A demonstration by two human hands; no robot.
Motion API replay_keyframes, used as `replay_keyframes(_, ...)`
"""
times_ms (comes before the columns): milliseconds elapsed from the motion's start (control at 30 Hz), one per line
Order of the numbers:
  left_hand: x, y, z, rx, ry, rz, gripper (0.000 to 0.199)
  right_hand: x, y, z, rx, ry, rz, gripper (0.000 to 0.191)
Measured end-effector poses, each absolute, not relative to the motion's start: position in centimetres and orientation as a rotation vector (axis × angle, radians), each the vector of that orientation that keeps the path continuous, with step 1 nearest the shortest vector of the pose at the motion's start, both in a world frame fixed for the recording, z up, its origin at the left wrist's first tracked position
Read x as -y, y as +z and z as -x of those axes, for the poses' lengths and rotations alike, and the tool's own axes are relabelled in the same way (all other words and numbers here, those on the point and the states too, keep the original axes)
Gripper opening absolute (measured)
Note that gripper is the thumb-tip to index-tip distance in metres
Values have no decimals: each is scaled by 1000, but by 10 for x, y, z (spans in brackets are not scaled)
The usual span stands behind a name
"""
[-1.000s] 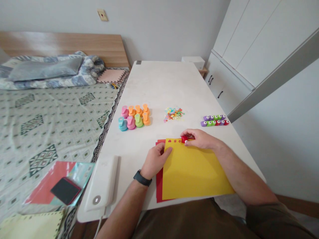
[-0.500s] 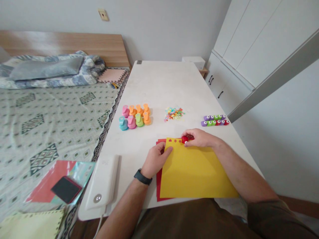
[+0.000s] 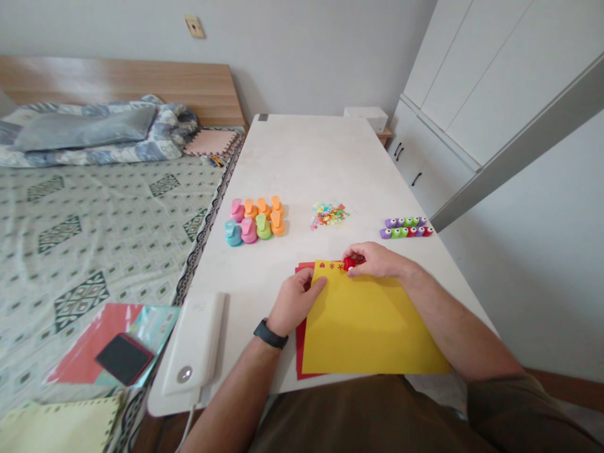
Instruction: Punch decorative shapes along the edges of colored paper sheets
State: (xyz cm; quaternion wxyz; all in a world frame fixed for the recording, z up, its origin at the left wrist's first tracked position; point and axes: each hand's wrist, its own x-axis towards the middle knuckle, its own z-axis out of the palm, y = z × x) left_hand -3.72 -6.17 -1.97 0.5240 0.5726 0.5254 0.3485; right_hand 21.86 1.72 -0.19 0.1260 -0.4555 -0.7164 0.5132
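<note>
A yellow sheet of paper lies near the table's front edge, on top of red paper that shows along its left side. Along the yellow sheet's top edge are a heart-shaped hole and flower-like holes. My left hand grips the sheet's upper left edge, thumb on top and fingers beneath or behind. With thumb and fingers, my right hand holds a small red craft punch with a white button at the sheet's top edge. My right fingers partly cover the punch.
Several larger coloured punches stand at the left; small punches line up at the right. Between them lies a confetti pile. A white device with a cord sits front left. A bed adjoins the table.
Almost nothing differs; both hands, the red punch and the yellow sheet keep their places. The whole view has shifted very slightly.
</note>
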Motion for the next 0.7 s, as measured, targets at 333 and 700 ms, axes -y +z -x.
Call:
replay_keyframes(333, 61, -22, 38, -1250, 827, -1381, 29, -17, -4, -218, 2129, 1409, 1377, 35)
replay_keyframes(700, 62, -22, 37, -1224, 841, -1329, 30, -18, -5, -216, 2161, 1338, 1401, 32)
